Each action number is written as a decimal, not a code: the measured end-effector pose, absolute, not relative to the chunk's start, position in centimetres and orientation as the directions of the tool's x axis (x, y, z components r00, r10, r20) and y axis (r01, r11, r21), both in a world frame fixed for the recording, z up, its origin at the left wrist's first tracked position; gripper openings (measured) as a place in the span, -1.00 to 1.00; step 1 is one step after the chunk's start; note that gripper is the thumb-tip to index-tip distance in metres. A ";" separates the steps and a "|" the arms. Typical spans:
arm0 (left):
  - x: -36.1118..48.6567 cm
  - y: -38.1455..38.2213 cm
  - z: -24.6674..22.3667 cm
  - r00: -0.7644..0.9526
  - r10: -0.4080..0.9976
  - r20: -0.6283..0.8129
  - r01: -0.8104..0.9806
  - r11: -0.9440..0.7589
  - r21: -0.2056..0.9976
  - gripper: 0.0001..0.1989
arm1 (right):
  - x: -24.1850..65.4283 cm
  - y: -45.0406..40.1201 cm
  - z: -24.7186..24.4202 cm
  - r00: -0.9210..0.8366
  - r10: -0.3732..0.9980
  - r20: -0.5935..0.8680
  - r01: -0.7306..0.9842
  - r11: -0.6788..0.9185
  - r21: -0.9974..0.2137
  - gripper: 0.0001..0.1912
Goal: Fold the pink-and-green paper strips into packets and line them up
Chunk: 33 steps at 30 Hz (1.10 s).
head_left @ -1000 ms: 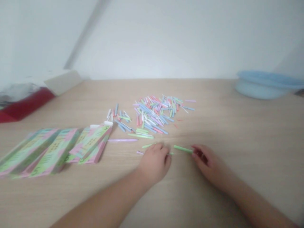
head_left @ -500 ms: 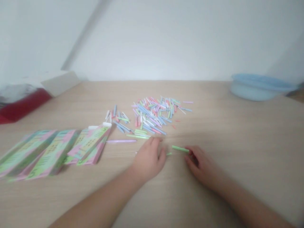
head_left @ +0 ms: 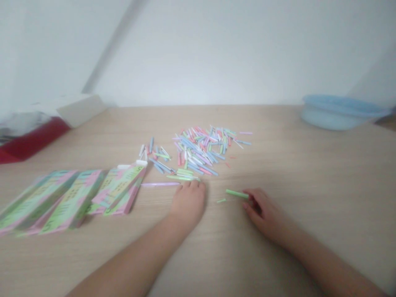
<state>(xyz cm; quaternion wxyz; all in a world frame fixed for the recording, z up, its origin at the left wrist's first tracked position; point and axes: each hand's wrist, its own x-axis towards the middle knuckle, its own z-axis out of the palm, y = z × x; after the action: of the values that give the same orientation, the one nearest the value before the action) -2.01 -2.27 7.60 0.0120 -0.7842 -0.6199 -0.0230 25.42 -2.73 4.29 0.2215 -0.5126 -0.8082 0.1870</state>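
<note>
My right hand (head_left: 259,206) pinches one end of a green pen part (head_left: 236,193), which points left over the table. A tiny light green piece (head_left: 221,200) lies between my hands. My left hand (head_left: 190,198) is palm down, its fingertips at a white-tipped green pen (head_left: 179,178) by the near edge of the pile; its fingers are bent and what lies under them is hidden. A purple pen (head_left: 159,184) lies to its left. Beyond spreads a pile of pastel pen parts (head_left: 201,150) in blue, pink, white, purple and green.
Flat pink and green printed boxes (head_left: 71,198) lie at the left on the wooden table (head_left: 266,148). A red and white open box (head_left: 40,138) stands at the far left. A light blue basin (head_left: 340,113) sits at the back right.
My left hand has moved slightly left and turned palm down, its thumb no longer showing, uncovering the tiny green piece. My right hand still holds the green part, almost unmoved.
</note>
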 end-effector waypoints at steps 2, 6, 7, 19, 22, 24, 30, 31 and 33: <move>-2.1 -2.3 7.9 0.250 0.966 0.061 0.968 -0.251 0.004 -0.75 | 25.4 -2.8 4.3 -0.375 0.911 0.169 0.742 0.405 -0.535 -0.69; -1.5 -3.1 8.4 0.290 0.933 0.212 0.954 -0.298 0.006 -0.81 | 25.7 -2.5 4.0 -0.342 0.916 0.209 0.728 0.399 -0.558 -0.67; -1.2 -3.5 8.5 0.308 0.920 0.242 0.946 -0.324 0.028 -0.82 | 25.8 -2.3 4.0 -0.315 0.922 0.227 0.724 0.388 -0.571 -0.67; 0.5 -5.7 7.9 0.779 0.622 0.073 0.612 -0.781 0.125 -0.79 | 17.1 1.5 10.3 -0.600 0.712 0.365 0.569 0.701 -0.430 -0.75; 0.5 -5.6 7.9 0.784 0.617 0.065 0.608 -0.785 0.122 -0.78 | 13.1 4.4 9.9 -0.661 0.719 0.214 0.642 0.690 -0.335 -0.74; 0.6 -5.6 8.0 0.783 0.618 0.071 0.609 -0.784 0.117 -0.77 | 11.1 6.2 9.5 -0.683 0.727 0.069 0.692 0.674 -0.259 -0.76; 1.0 -5.3 7.6 0.785 0.613 0.089 0.606 -0.790 0.094 -0.75 | 8.6 8.9 9.3 -0.681 0.731 -0.051 0.726 0.664 -0.182 -0.73; 1.0 -5.3 7.6 0.785 0.613 0.089 0.606 -0.790 0.097 -0.76 | 8.5 9.1 9.4 -0.686 0.724 -0.069 0.724 0.669 -0.172 -0.72; 1.1 -5.2 7.5 0.785 0.614 0.084 0.605 -0.789 0.107 -0.77 | 8.4 9.6 9.8 -0.701 0.705 -0.108 0.712 0.685 -0.154 -0.73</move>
<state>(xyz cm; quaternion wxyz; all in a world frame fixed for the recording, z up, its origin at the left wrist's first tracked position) 1.12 -5.18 7.48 -0.0371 -0.9440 -0.3228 -0.0573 8.41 9.59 9.81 -0.0200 -0.3861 -0.9176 0.0926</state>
